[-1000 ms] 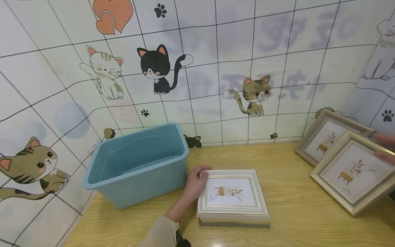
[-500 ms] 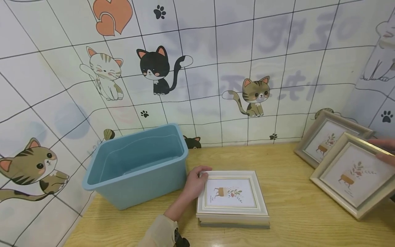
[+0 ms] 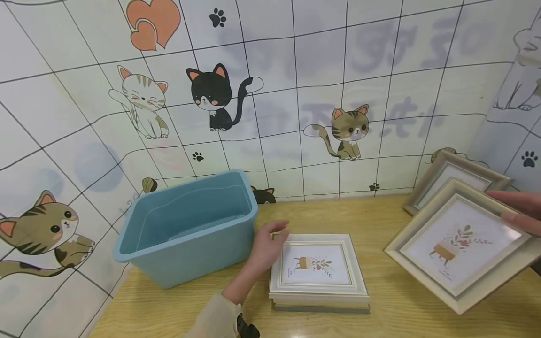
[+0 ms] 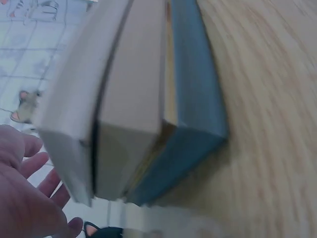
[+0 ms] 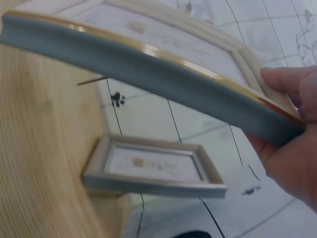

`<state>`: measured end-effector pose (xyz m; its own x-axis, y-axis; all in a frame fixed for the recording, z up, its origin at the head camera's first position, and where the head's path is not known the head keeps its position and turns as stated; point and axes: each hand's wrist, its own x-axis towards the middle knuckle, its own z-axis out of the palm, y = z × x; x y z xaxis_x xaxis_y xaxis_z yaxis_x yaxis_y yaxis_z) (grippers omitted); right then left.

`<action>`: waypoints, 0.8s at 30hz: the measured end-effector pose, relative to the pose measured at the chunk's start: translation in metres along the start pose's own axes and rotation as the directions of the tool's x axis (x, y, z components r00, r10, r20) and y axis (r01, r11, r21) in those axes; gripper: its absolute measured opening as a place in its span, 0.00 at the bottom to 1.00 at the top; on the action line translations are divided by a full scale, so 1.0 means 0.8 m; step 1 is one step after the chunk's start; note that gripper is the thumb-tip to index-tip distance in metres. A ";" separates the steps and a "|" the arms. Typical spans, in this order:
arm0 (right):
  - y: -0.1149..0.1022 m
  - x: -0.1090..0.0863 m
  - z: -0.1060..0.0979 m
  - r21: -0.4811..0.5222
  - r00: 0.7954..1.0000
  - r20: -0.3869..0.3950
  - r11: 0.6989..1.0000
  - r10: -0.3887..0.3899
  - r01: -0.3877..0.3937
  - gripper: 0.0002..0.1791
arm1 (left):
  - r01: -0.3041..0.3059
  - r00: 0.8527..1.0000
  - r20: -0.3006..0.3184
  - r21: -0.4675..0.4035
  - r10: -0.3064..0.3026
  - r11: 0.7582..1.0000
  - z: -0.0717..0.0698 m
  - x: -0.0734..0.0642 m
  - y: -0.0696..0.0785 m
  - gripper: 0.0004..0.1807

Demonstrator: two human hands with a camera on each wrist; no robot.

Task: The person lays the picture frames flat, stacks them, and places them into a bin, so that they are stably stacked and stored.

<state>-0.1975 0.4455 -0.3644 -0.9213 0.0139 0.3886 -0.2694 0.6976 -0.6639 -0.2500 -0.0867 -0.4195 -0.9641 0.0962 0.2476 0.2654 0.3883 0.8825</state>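
My right hand [image 3: 521, 211] grips a cream picture frame [image 3: 460, 244] by its far right edge, thumb on the front. The frame hangs tilted, its plant print toward me; its blue-grey side shows in the right wrist view. My left hand [image 3: 268, 244] is at the upper left corner of a stack of picture frames [image 3: 317, 263], fingers loosely bent and holding nothing. A white frame with gold trim lies on top. The left wrist view shows white, beige and blue-grey frame edges [image 4: 133, 89] beside that hand. Behind the held frame, a taupe picture frame [image 3: 456, 173] leans back, partly covered.
A light blue plastic bin [image 3: 190, 253] with nothing visible inside stands left of the stack, against the wall. The wood-grain table [image 3: 393, 300] runs up to a wall covering [image 3: 279, 112] printed with cartoon cats. A dark watch [image 3: 247, 326] sits on the left wrist.
My right hand has brought the cream frame leftward and toward me, covering more of the taupe one. My left hand has lifted slightly off the stack's corner. The stack and bin stay put.
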 end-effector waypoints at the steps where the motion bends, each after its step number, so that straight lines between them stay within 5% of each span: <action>1: -0.010 -0.002 0.004 -0.002 1.000 0.011 1.000 -0.002 0.002 0.34 | 0.001 1.000 -0.004 -0.015 -0.001 1.000 0.000 -0.001 0.005 0.16; 4: -0.034 -0.006 0.017 0.022 0.998 0.008 0.998 -0.056 0.056 0.34 | -0.020 1.000 -0.013 -0.029 0.020 0.999 -0.002 -0.005 0.021 0.16; 13: -0.095 -0.016 0.048 0.335 0.988 -0.098 0.931 -0.118 0.145 0.33 | -0.180 0.984 -0.014 -0.044 0.179 0.983 -0.005 -0.016 0.061 0.17; 21: -0.116 -0.030 0.071 0.691 0.992 0.015 0.719 -0.123 0.078 0.31 | -0.282 0.954 0.048 -0.209 0.297 0.937 -0.010 -0.032 0.093 0.18; 23: -0.122 -0.033 0.077 0.624 0.994 0.028 0.779 -0.102 0.062 0.30 | -0.299 0.942 0.084 -0.236 0.326 0.925 -0.010 -0.035 0.098 0.19; 24: -0.125 -0.033 0.081 0.634 0.994 0.045 0.772 -0.102 0.050 0.30 | -0.307 0.935 0.101 -0.242 0.339 0.920 -0.011 -0.036 0.100 0.20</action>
<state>-0.1642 0.3290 -0.3501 -0.9009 -0.0893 0.4248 -0.4318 0.0852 -0.8979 -0.2009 -0.0662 -0.3527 -0.8129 0.3143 0.4904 0.5433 0.1059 0.8328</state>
